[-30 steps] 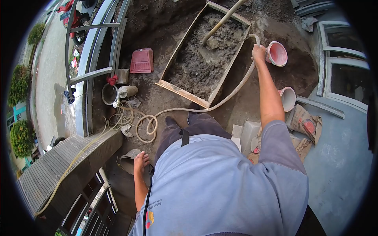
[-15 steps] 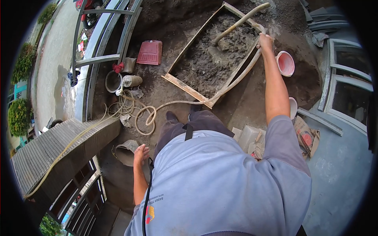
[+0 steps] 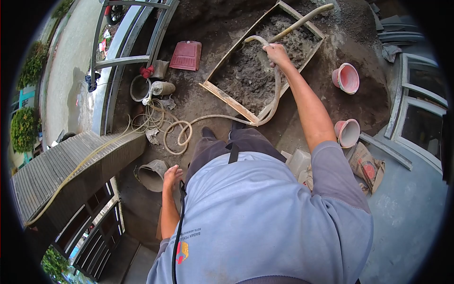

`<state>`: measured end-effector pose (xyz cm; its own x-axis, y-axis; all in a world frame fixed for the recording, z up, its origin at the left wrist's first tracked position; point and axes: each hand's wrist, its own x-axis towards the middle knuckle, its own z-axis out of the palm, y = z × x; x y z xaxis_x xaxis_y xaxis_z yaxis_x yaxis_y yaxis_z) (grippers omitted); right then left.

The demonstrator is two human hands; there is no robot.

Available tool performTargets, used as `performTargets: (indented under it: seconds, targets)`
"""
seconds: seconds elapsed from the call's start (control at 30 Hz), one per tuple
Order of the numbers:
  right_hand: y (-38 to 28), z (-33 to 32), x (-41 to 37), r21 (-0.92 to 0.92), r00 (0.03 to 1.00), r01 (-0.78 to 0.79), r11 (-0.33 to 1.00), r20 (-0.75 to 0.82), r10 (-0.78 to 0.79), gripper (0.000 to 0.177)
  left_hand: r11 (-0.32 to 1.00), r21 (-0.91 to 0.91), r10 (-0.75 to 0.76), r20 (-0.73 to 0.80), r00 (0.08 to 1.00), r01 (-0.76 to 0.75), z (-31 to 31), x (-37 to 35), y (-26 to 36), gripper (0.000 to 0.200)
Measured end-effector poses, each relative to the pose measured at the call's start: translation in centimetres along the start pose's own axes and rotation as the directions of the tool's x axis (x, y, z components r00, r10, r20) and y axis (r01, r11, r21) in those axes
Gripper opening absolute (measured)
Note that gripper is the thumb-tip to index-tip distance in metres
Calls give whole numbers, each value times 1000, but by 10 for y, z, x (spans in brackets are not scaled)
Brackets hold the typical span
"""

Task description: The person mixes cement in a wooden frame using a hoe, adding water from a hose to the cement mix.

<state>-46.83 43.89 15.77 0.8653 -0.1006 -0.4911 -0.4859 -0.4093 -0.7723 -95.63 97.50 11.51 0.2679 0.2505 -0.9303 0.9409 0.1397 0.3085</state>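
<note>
My right hand (image 3: 277, 54) is closed around a pale hose (image 3: 277, 87), gripping it near its end above a wooden mixing frame (image 3: 231, 102). The hose end bends over to the left of my fist. Beneath it lies a lumpy grey-brown mortar mix (image 3: 246, 78). A long wooden handle (image 3: 305, 20) slants out of the mix past the frame's far edge; its tool head is hidden. My left hand (image 3: 172, 177) hangs by my side, fingers loosely apart and holding nothing. Beside it a grey bucket (image 3: 152, 176) lies tipped over.
Loops of hose (image 3: 177, 137) lie left of my feet. A red plastic panel (image 3: 186, 55) and a round bucket (image 3: 140, 88) stand farther left. On the right are a pink bucket (image 3: 345, 78), a whitish bucket (image 3: 347, 133), a paper sack (image 3: 366, 168) and window frames (image 3: 421, 104).
My right hand has moved left with the hose, from the frame's right edge to above the mix. The hose end now points left. My left hand stays low by my side.
</note>
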Motion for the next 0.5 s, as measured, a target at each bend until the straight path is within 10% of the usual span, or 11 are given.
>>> performTargets:
  seconds: [0.5]
  targets:
    - [20,63,-43,-91,984,-5,996,179,22,38,999,-40,9,-32,999,-10,5,-15,-18,57]
